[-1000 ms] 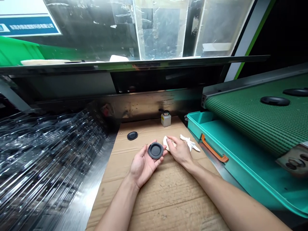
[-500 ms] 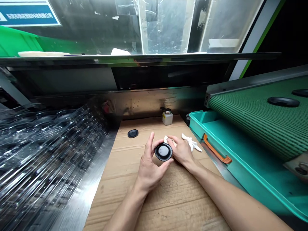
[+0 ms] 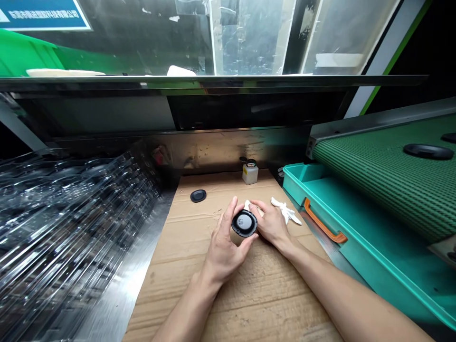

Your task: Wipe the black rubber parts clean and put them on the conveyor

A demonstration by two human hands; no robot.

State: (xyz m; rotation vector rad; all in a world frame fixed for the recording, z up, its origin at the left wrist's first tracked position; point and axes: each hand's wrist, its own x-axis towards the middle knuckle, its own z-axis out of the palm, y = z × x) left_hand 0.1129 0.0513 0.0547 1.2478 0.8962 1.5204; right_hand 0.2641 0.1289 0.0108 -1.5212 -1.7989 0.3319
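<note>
Holding a black disc [image 3: 244,223] by its rim in the left hand [image 3: 223,251], tilted above the cardboard [image 3: 270,294]. Pinching a white wad [image 3: 247,204], mostly hidden, in the right hand [image 3: 273,225], just beside the disc. Seemingly midway through handling this one. Can see a similar disc [image 3: 198,195] lying apart on the cardboard, others [image 3: 428,151] on the green conveyor belt [image 3: 374,185]; cannot tell which are finished.

Behind the hands [image 3: 245,237], a bottle [image 3: 250,173] stands on cardboard [image 3: 213,294], left of a tray [image 3: 359,223] beneath a conveyor [image 3: 388,171].
</note>
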